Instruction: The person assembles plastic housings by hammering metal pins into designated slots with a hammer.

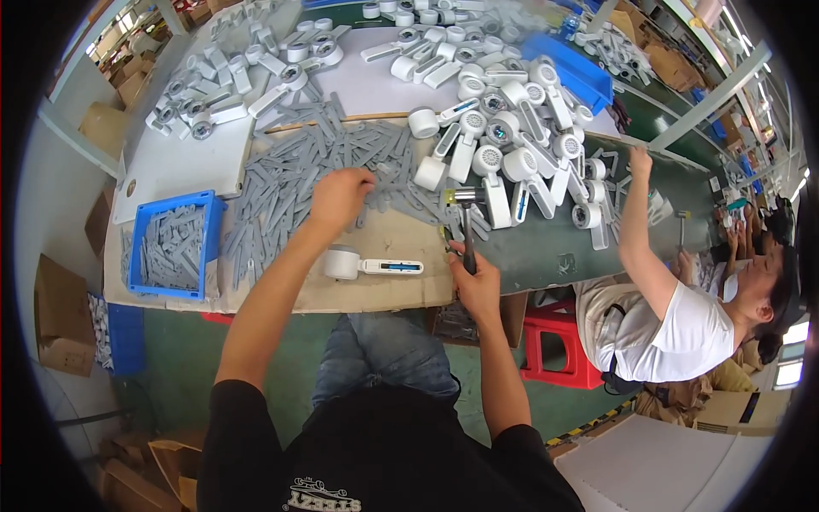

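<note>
My left hand (339, 200) is over the pile of grey plastic strips (299, 162), fingers curled and thumb side pressed together. What they hold, if anything, is too small to make out. My right hand (479, 280) grips the dark handle of a hammer (468, 232), its head up and a yellowish face pointing left. Between my arms a white round-headed handheld unit (344, 263) lies on the cardboard-covered table. Its handle points right and shows a long slot with blue and black inside.
More white round-headed units (512, 128) are heaped at the far middle and right. A blue crate (207, 247) of grey strips stands at left, a blue tray (570, 72) at back right. A co-worker (674, 316) reaches across the table at right, beside a red stool (554, 346).
</note>
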Available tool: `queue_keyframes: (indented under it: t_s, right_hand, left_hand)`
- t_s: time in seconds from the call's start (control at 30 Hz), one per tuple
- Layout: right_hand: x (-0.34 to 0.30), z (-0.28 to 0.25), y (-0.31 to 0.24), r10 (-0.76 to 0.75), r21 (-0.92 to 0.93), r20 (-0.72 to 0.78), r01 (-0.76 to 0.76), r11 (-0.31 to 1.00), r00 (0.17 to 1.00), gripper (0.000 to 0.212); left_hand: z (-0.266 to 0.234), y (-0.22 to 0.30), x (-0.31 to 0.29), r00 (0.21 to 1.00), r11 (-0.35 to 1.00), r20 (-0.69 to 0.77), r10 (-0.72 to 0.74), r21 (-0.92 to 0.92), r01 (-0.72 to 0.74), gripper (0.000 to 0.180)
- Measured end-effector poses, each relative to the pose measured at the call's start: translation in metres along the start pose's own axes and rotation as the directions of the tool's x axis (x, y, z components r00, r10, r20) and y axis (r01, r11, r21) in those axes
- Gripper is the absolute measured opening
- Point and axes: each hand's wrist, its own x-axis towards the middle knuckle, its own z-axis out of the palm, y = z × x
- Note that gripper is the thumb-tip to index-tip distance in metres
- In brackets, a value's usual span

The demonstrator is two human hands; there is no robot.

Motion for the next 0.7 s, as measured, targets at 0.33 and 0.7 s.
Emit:
queue_keyframes:
  t_s: [0.33,0.7]
  right_hand:
    - [-0.017,0.028,-0.024,-0.129,0.146,0.047,0.121,0.982,0.991,0.030]
    - [-0.012,0.012,-0.030,0.038,-0.023,0.138,-0.035,0.999,0.990,0.023]
  left_hand:
    - [-0.033,0.044,-0.088,0.989,0.907,0.124,0.082,-0.421,-0.023,0.009]
    - [-0.013,0.005,-0.123,0.928,0.928,-0.055,0.369,-0.037,-0.371,0.053]
